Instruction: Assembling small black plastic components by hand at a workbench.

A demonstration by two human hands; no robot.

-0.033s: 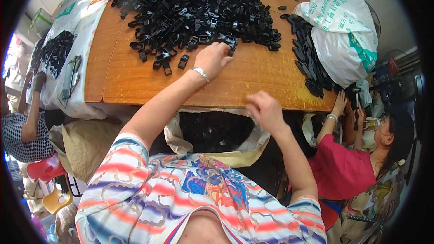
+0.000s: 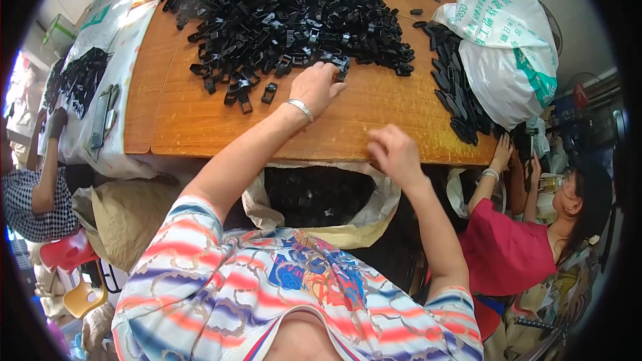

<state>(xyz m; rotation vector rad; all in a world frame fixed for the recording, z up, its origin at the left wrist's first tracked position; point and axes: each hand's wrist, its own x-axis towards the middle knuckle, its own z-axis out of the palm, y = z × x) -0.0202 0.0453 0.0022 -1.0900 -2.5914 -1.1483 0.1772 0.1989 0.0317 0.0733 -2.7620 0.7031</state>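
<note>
A big heap of black plastic buckles (image 2: 267, 13) covers the far half of the wooden table (image 2: 221, 127). My left hand (image 2: 317, 87), with a silver bracelet at the wrist, reaches to the near edge of that heap, its bent fingers beside a few buckles; whatever they hold is hidden. My right hand (image 2: 397, 155) hovers by the table's front edge, above the right rim of an open sack (image 2: 384, 207). Its fingers are curled in and slightly blurred, and I cannot make out anything in them. Dark pieces lie inside the sack.
Long black pieces (image 2: 451, 87) line the table's right side beside a tall white bag (image 2: 511, 60). A person in a red top (image 2: 508, 247) works at the right. At the left, another person (image 2: 37, 200) handles black parts (image 2: 83, 80); a tan sack (image 2: 134, 217) stands between us.
My right hand has moved slightly up and away from me, over the table edge. The left hand has barely shifted at the heap's edge.
</note>
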